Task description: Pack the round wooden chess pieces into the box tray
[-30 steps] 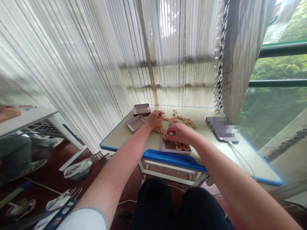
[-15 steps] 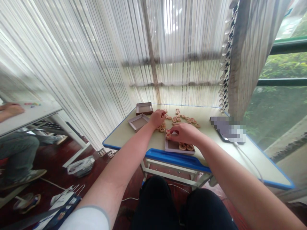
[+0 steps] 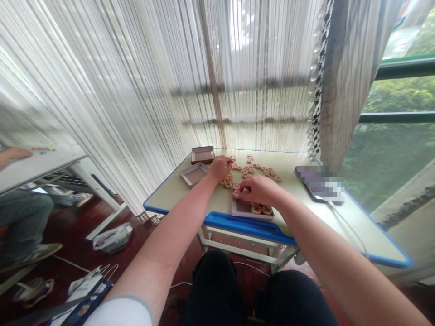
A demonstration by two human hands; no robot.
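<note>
In the head view my right hand (image 3: 260,189) reaches over an open shallow box (image 3: 243,209). Its thumb and fingers close on a round wooden xiangqi piece (image 3: 236,194) with a red character, in the box's left part. Another red-marked piece touches that one from behind. Black-marked pieces (image 3: 261,209) lie in the box's front right, partly under my wrist. My left hand (image 3: 220,167) is at the loose xiangqi pieces (image 3: 250,170) behind the box, its fingers curled together. Whatever sits between those fingertips is too small to make out.
Left on the blue-edged table (image 3: 166,194) are an empty shallow tray (image 3: 193,175) and a brown-sided box (image 3: 203,155). A phone-like device (image 3: 307,181), partly blurred, lies right with a cable (image 3: 346,226). Another person's hand (image 3: 15,154) rests on a neighbouring table.
The whole view has shifted slightly. My right hand stays at the red-marked pieces in the box, and my left hand stays by the loose pieces with little visible movement.
</note>
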